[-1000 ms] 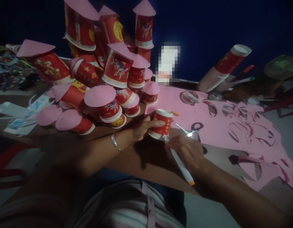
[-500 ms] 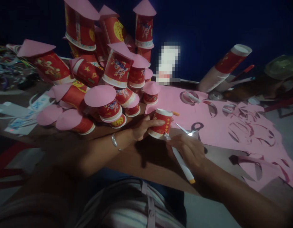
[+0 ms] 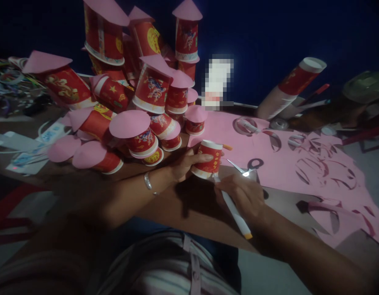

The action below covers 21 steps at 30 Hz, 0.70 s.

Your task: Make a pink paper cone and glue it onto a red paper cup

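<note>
The left hand [image 3: 185, 164] gripped a red cup [image 3: 208, 159] standing upside down on the table [image 3: 165, 209], and the right hand [image 3: 243, 196], just beside it, held a pen [image 3: 234, 211] whose tip touched the cup's bottom edge.

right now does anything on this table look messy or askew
Yes. The pile of cone-topped red cups is heaped unevenly, many tilted or on their sides. The pink paper sheet is riddled with cut-out holes. The left hand has a grip on an upside-down red cup; the right hand holds a white pen.
</note>
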Each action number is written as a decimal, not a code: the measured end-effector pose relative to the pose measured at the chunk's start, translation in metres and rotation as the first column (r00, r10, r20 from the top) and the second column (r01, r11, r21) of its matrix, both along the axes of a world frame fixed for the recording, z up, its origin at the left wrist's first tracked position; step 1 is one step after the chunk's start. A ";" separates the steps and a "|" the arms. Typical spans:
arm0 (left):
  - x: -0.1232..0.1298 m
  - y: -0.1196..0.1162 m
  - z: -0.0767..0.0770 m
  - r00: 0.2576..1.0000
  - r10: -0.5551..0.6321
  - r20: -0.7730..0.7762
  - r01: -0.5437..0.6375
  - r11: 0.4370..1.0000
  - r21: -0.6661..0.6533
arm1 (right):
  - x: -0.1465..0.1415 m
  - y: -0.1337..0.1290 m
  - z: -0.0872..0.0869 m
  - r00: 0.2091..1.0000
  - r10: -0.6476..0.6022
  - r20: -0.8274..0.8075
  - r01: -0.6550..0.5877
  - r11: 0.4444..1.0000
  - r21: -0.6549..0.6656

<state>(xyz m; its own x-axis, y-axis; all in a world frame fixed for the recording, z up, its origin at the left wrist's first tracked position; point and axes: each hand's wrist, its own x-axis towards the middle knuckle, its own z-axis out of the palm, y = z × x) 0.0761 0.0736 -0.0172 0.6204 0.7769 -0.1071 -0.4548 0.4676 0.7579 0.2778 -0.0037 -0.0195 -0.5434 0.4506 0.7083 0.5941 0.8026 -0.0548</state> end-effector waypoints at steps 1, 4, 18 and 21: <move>0.000 0.000 0.000 1.000 0.002 0.002 -0.002 1.000 0.003 | -0.001 0.000 0.002 1.000 -0.008 -0.005 0.008 1.000 0.025; -0.001 0.000 -0.001 1.000 0.002 -0.005 -0.001 1.000 0.016 | -0.004 0.001 0.006 0.999 -0.023 -0.026 0.025 0.998 0.056; -0.001 0.000 -0.003 1.000 -0.006 -0.016 0.006 0.999 0.053 | -0.007 0.000 0.011 0.999 0.022 -0.024 -0.021 1.000 0.019; -0.002 0.001 -0.004 1.000 -0.011 -0.014 0.012 0.998 0.054 | -0.008 -0.001 0.012 0.999 0.020 -0.024 -0.020 1.000 0.013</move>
<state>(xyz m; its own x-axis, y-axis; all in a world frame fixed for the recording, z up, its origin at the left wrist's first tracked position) 0.0743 0.0742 -0.0213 0.6280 0.7748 -0.0731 -0.4394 0.4305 0.7884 0.2699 -0.0043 -0.0074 -0.5345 0.4310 0.7270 0.5766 0.8149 -0.0592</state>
